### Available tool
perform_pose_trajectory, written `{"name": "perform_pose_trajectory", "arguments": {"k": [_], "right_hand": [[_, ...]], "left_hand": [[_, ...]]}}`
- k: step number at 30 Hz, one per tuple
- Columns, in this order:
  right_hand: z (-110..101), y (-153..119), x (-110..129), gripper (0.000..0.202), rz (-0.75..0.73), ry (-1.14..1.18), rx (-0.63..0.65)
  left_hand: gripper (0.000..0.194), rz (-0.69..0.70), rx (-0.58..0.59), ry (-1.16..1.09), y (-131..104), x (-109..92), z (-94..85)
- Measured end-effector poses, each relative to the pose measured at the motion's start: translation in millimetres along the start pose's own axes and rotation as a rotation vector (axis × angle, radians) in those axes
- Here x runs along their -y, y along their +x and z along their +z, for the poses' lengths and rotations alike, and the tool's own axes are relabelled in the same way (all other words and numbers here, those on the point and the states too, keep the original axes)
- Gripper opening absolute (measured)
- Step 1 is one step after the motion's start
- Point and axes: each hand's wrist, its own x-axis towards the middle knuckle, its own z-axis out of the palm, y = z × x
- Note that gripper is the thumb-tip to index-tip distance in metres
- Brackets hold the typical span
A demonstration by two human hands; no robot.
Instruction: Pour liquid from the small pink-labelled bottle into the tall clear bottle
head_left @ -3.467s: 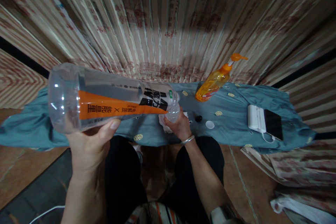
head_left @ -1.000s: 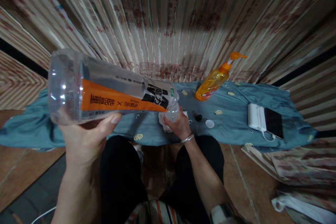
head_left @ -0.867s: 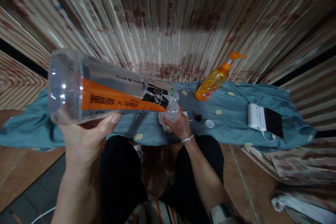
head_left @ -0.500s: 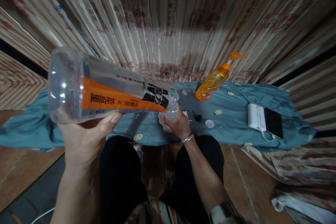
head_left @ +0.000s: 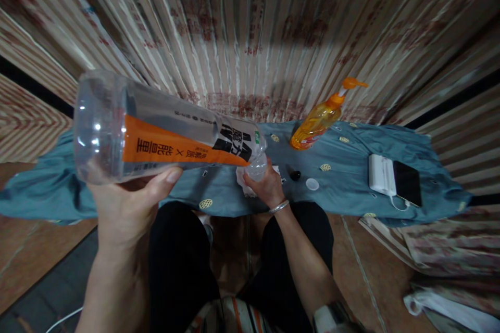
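A large clear plastic bottle (head_left: 172, 125) with an orange and black label is held tilted, its base toward the upper left and its neck toward the lower right. My left hand (head_left: 128, 197) is wrapped under the base end, thumb along the side. At the neck, my right hand (head_left: 267, 184) is closed round the bottle's mouth; whether a cap is under those fingers is hidden. A white tissue (head_left: 242, 179) lies beneath the neck, partly covered. Right of my right hand are a small black object (head_left: 296, 175) and a round white disc (head_left: 312, 184).
An orange pump bottle (head_left: 316, 122) stands at the back of the teal cloth (head_left: 336, 192). At the right lie a white power bank (head_left: 380, 174) and a black phone (head_left: 407, 183), joined by a cable. Patterned curtains (head_left: 242, 36) hang behind.
Hardly anything differs: the bottle's base and my left hand have shifted very slightly right. My right hand keeps its place at the neck.
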Motion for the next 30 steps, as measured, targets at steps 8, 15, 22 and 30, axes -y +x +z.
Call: {"name": "perform_pose_trajectory", "arguments": {"k": [8,15,22,30], "right_hand": [[0,0,0,0.075,0.017,0.022,0.004],[0,0,2,0.072,0.023,0.061,-0.017],[1,0,0,0.072,0.015,0.067,-0.013],[0,1,0,0.072,0.034,0.01,-0.001]], "left_hand": [[0.057,-0.094,-0.142,-0.077,-4,-1,5.2],[0.055,-0.2,-0.198,-0.101,-13,-3,8.1],[0.052,-0.231,-0.202,-0.115,-16,-3,8.9],[0.082,-0.243,-0.15,-0.082,-18,-9,14.9]]}}
